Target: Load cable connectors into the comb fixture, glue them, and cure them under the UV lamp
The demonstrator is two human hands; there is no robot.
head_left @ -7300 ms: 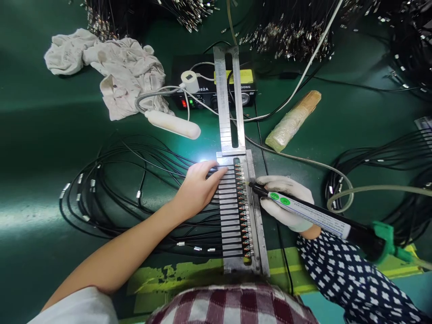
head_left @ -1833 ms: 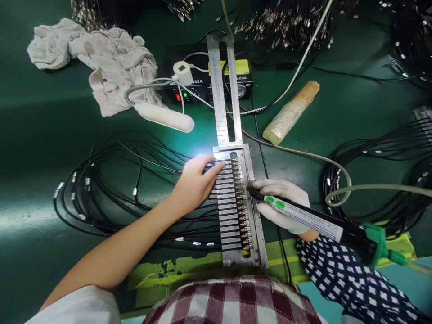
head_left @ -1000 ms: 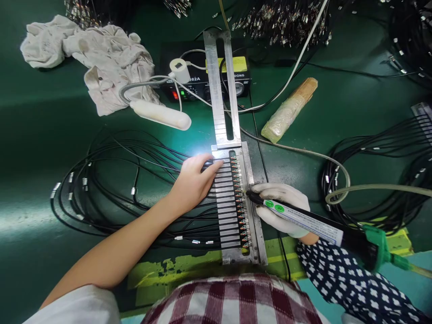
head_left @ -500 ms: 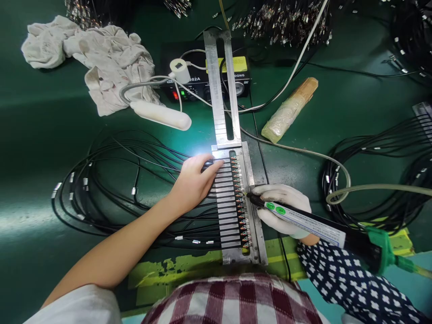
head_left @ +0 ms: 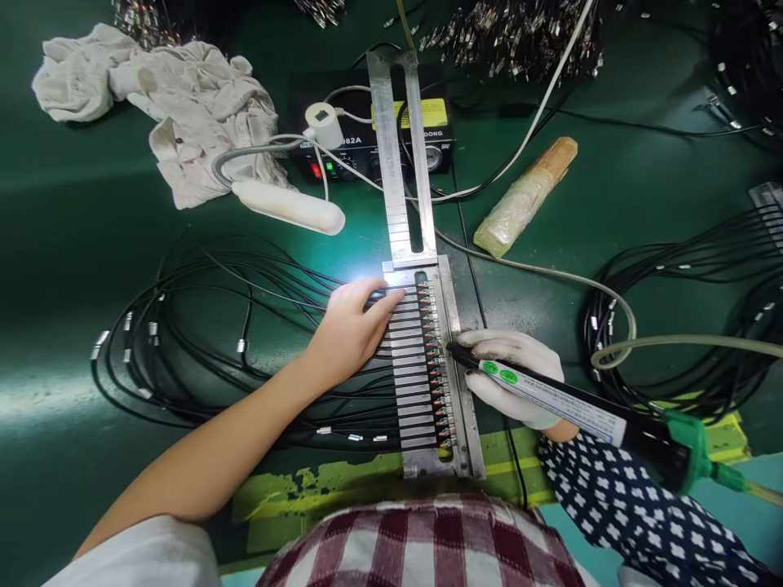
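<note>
Green workbench (head_left: pixel 73 261): fills most of frame.
Black cables (head_left: pixel 183 391): looped left of centre, ends running into jig.
Slotted metal jig (head_left: pixel 463 408): centre to lower centre, near upright in frame.
Dispensing syringe (head_left: pixel 563 399): lower right, slanted, tip at jig's connector row.
Right hand (head_left: pixel 519 347): white glove, right of centre, closed around syringe's front end.
Left hand (head_left: pixel 351 330): bare, centre, on jig's left edge; thumb and forefinger parted, other fingers hidden, can't tell if gripping.
Connectors (head_left: pixel 439 380): row along jig's slot.

The black control box (head_left: pixel 362 153) reads "82A" and "DONG".
</note>
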